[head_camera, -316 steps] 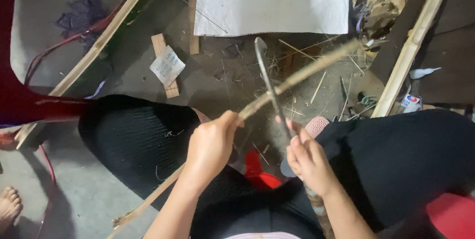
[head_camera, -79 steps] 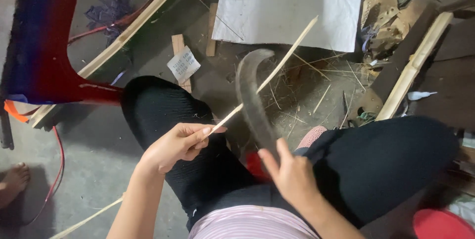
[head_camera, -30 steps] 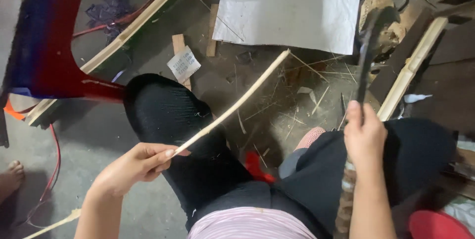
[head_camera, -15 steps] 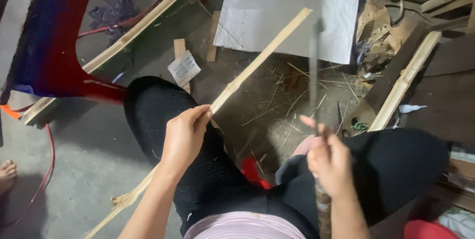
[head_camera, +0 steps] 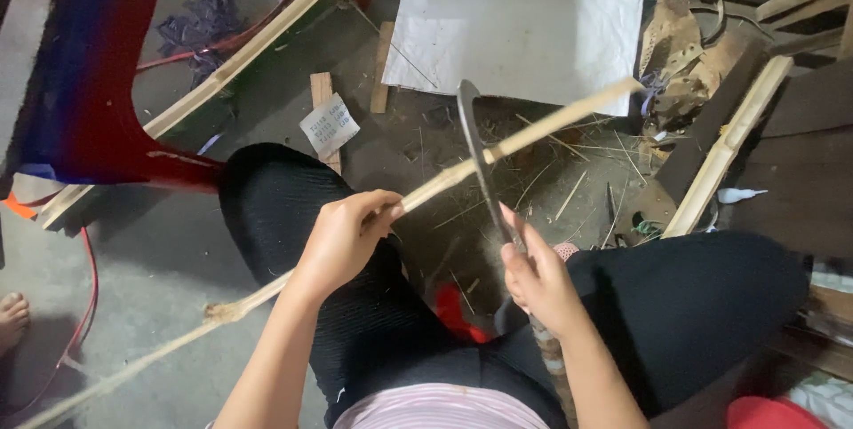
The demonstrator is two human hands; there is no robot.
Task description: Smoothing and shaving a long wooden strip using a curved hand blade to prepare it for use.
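L hand (head_camera: 342,238): fingers wrapped tight round a long bamboo strip (head_camera: 524,134), gripped approx mid-length. Strip runs diagonal, lower-left near the floor up to upper-right, tip over the edge of the white sheet (head_camera: 520,29). R hand (head_camera: 540,280): fingers closed on the handle of a curved knife (head_camera: 480,162), blade pointing up and away from me, crossing the strip just beyond my L hand; blade edge appears to touch the strip at the crossing. Both held above my knees, black trousers. Floor below: shavings and splinters (head_camera: 560,185). Wooden slat (head_camera: 724,158) to the right, red plastic chair (head_camera: 89,83) to the left.
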